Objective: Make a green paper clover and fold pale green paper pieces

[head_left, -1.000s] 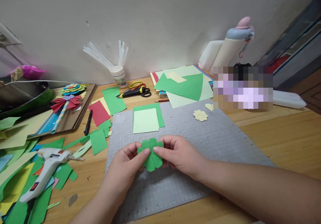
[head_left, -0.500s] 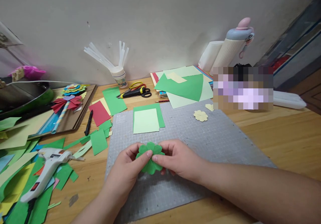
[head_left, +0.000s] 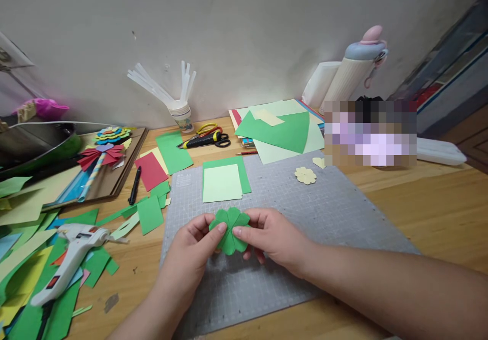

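Note:
Between my two hands is a green paper flower [head_left: 230, 248] with rounded petals and crease lines running out from its centre. My left hand [head_left: 200, 238] pinches its left side, thumb on top and fingers beneath. My right hand [head_left: 269, 236] grips the right side the same way, its thumb lying near the flower's middle. Both hands are above the grey cutting mat [head_left: 267, 289]. Farther back on the mat lie a pale green paper square [head_left: 222, 184] over a darker green sheet [head_left: 246, 177], a cream paper flower [head_left: 305, 175] and a small cream heart-shaped piece [head_left: 319, 162].
A white glue gun [head_left: 70, 264] rests on paper scraps at the left. Scissors [head_left: 223, 140], a black pen [head_left: 134, 185] and a paper cup [head_left: 180, 116] of white sticks stand or lie farther back. Paper sheets [head_left: 282, 134] are stacked near the wall, beside a bottle [head_left: 348, 78].
The green paper flower has risen slightly and now faces me flatter, with more of its creases showing. My left thumb has shifted from its centre toward the left edge.

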{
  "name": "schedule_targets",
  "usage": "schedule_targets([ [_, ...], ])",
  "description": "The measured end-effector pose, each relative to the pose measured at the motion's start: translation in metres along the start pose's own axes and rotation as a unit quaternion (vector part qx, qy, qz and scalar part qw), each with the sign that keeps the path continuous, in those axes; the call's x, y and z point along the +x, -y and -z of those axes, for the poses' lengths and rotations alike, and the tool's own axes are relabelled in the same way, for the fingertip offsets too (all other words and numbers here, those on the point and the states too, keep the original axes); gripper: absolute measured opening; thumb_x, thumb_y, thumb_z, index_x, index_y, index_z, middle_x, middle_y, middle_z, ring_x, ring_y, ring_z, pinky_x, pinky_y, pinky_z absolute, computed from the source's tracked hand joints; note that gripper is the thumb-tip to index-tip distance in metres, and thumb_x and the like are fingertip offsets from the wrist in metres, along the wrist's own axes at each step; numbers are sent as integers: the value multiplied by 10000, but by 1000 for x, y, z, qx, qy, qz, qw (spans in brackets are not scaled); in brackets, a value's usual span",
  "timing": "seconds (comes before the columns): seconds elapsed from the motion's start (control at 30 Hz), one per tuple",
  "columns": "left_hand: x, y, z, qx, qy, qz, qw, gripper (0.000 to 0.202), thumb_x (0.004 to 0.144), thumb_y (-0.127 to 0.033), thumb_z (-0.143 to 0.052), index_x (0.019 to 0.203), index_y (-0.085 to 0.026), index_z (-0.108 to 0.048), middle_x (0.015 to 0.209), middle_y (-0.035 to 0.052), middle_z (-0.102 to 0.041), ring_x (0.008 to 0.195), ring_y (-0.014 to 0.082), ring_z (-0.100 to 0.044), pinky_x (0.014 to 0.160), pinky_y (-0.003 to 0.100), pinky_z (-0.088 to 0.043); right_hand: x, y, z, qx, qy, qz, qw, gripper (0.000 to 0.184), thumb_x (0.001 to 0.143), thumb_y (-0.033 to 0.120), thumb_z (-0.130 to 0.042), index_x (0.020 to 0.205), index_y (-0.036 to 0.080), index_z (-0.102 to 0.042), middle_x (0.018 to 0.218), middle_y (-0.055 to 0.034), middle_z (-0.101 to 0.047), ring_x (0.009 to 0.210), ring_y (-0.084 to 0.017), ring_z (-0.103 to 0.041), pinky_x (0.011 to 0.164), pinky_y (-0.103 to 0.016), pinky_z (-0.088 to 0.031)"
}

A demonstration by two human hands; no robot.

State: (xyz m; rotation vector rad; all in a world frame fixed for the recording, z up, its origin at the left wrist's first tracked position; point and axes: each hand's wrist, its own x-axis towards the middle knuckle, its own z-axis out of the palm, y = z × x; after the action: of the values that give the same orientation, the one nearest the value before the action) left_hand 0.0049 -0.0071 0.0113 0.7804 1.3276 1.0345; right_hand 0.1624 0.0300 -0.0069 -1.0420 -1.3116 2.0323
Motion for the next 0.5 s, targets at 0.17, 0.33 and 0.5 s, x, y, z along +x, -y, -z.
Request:
schedule_targets([
  [0.17,-1,-1,-1,-1,3,0,1000,218,686,-334,-750,715,-155,-629,627,-20,-611,550,73,-494,503,167,-356,0,-1,0,-6,3,-1,1000,264,728,397,-626,799,145,-593,655,11,-592,475,-72,-526,347,-159,-320],
  [0.33,-1,-1,-2,1,-1,2,1000,220,690,-334,-743,711,-153,-619,622,-16,-597,544,80,-479,506,178,-351,1,0,0,-8,12,-3,1000,261,738,394,-618,822,148,-603,673,6,-602,473,-67,-522,356,-159,-320],
  [0.5,-1,-2,-2,20,9,1,1000,221,702,-340,-730,707,-154,-612,610,-14,-582,537,83,-451,501,182,-335,1,-1,1,-31,26,-5,999,208,740,361,-617,738,156,-586,625,14,-586,466,-68,-518,371,-165,-328],
])
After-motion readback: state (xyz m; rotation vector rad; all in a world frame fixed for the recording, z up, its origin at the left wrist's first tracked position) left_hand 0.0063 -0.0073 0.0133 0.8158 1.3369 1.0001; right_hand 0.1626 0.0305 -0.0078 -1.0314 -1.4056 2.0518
